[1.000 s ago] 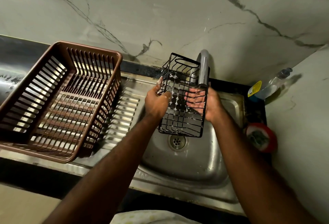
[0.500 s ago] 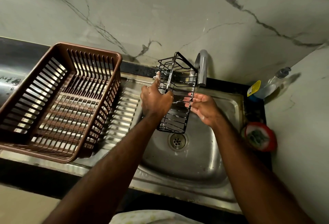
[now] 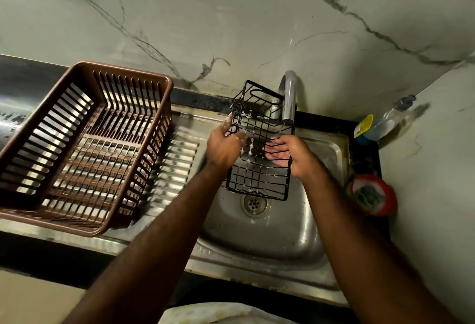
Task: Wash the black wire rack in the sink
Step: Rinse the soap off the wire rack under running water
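Black rack [image 3: 259, 151], brown basket [image 3: 84, 143] (lid [image 3: 374, 193] perhaps red).

Half a second ago I held the black wire rack [image 3: 257, 177] nearly edge-on. It is now turned back, so its broad grid faces me as it did a second ago. My right hand [image 3: 295, 154], briefly apart at the rack's 3 o'clock side, now holds that edge again, palm showing through the wires.
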A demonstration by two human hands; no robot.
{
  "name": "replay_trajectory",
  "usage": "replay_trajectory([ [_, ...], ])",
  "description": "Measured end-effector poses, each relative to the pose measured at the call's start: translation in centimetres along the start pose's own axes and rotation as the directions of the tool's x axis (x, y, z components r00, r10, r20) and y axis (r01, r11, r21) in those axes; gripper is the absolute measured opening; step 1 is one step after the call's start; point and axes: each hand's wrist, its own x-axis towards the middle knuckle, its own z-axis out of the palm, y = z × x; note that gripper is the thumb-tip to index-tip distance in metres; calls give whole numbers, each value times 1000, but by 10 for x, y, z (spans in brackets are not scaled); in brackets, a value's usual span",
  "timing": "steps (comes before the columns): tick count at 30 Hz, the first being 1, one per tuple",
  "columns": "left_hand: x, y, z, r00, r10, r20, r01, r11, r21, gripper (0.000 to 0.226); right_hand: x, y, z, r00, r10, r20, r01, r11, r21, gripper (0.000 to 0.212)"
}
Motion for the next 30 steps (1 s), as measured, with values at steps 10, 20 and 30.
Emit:
replay_trajectory([
  [10, -1, -9, -6, 994, -21, 108, 32, 994, -101, 23, -7, -2, -20, 955, -162, 249, 113, 973, 202, 71],
  [20, 4, -19, -2, 991, -66, 114, 85, 982, -168, 38, 0, -3, -31, 950, -200, 239, 165, 973, 162, 64],
  [30, 8, -16, 10, 983, -114, 145, 139, 974, -176, 24, 3, 0, -34, 963, -171, 206, 118, 962, 245, 57],
])
